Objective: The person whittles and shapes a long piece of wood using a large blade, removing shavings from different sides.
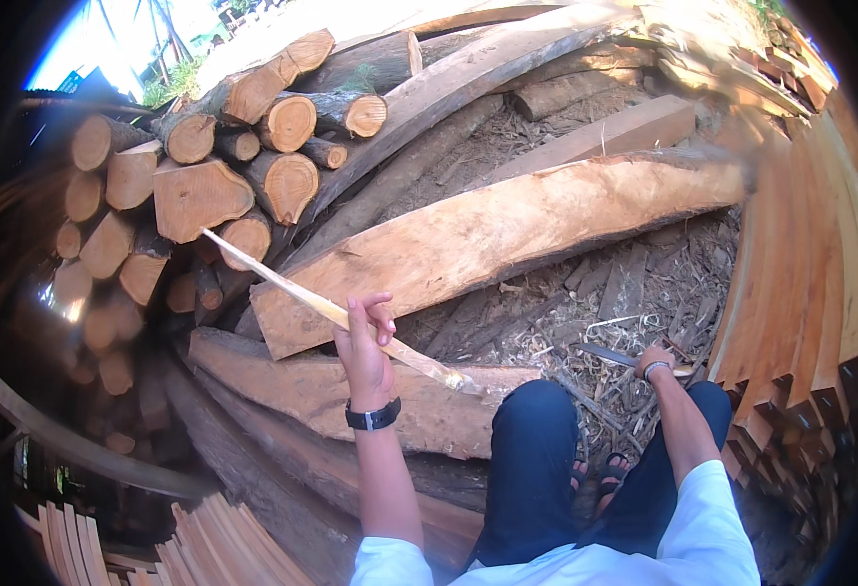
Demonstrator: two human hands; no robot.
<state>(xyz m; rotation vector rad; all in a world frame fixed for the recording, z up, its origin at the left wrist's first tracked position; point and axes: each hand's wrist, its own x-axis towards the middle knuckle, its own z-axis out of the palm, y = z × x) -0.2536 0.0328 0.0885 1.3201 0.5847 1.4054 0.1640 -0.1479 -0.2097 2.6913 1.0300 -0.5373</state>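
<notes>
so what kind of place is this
Most likely an outdoor timber yard or woodworking spot: stacked cut logs, rough slabs, and wood scraps on the ground.

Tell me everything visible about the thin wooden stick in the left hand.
The stick is a long, thin, pale strip of freshly cut wood, narrowing to a point at its far end. It slants from upper left, in front of the stacked logs, down to the right, where its lower end rests on a slab by the knee. The left hand grips it past the middle, fingers wrapped round it. Its lower part looks rougher and slightly thicker.
</notes>
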